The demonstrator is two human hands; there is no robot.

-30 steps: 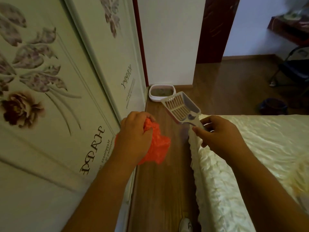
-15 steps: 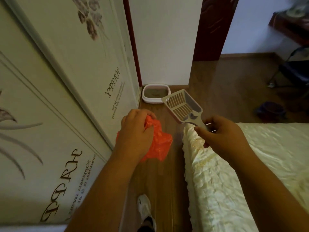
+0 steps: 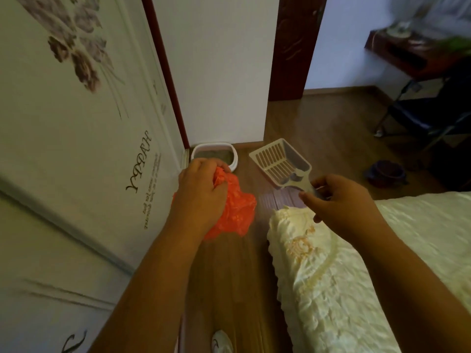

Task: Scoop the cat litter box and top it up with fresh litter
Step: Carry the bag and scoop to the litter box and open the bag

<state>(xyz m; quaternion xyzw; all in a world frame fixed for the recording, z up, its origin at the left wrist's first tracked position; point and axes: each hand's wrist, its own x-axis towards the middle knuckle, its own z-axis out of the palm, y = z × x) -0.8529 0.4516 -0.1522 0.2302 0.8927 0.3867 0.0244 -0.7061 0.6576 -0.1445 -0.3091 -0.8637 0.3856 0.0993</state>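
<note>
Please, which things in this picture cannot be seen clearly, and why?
Head view only:
- Litter box: near edge hidden behind the left hand; whether the litter holds clumps is too small to tell.
- Orange bag: partly covered by that hand, so its contents cannot be told.
- Scoop: handle end hidden inside the right hand.
- Shoe: cut off by the bottom edge.
- Table at upper right: blurred.

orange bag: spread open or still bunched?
Bunched. The orange bag is crumpled in the left hand, no open mouth visible.
</note>
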